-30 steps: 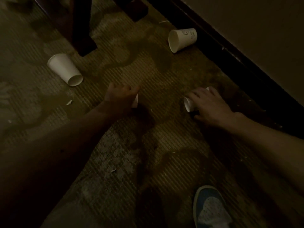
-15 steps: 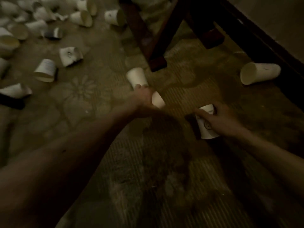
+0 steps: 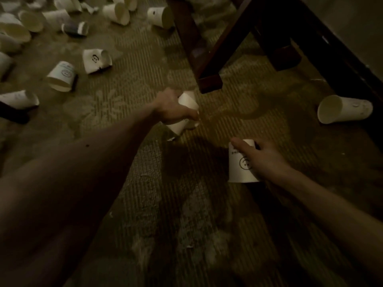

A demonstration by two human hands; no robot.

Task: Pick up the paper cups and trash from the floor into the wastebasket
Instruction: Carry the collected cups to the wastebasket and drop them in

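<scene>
Two hands, both loaded: the person's left hand is wrapped round what looks like a pair of white cups, one poking out above the fingers and one hanging below, right next to the dark chair leg. The right hand grips a printed cup by its side, base pointing away, just above the carpet. Biggest risk imo is the lower left cup slipping out, since that grip looks thin. Squeezing harder would just crumple the paper. Cups are plain white with a small black logo, some already dented. Loads more loose cups lie at upper left, plus a stray cup near the wall. No wastebasket in view.
</scene>
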